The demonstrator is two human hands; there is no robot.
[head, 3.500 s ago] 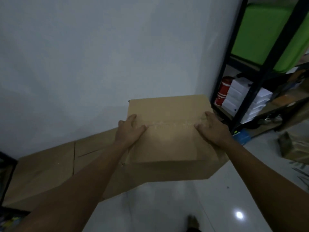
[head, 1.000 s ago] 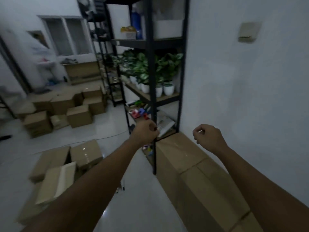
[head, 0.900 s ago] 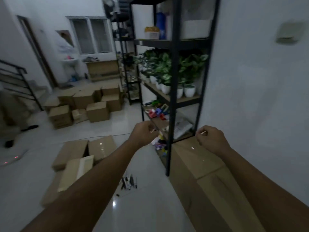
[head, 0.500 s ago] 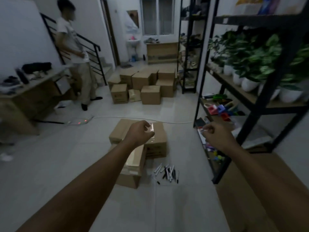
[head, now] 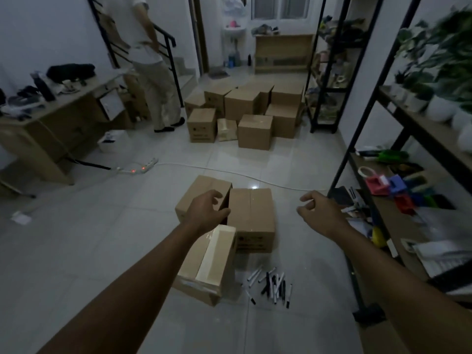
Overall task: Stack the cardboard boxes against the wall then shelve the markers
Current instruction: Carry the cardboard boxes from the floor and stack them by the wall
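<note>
Left fingers: loosely curling and holding nothing, the left hand [head: 206, 213] hanging in the air in front of the floor boxes
Right fingers: hanging half curled with the thumb near the forefinger; the right hand [head: 320, 213] is gripping nothing that is showing
Arms: both reaching forward from the bottom of the view toward the middle of the floor
Nearest boxes: three cardboard boxes are lying together on the tiles, the taped box [head: 251, 218] in the middle, the box behind it [head: 198, 192] touching its left side, and the pale-flapped box [head: 208, 267] lying nearest the camera
Far boxes: a cluster of cardboard boxes [head: 245, 112] is sitting at the far end of the room near a second person [head: 150, 60]
Markers: the markers [head: 272, 281] are lying scattered on the tiles just right of the pale-flapped box, none of them being handled
Shelf: the metal shelf [head: 398, 190] is standing along the right, carrying small coloured items and potted plants
Done: nothing stacked is showing here, the wall stack lying outside this view
Left: judging by the floor, at least three near boxes are waiting to be carried, and the shelving of markers is not looking started
</note>
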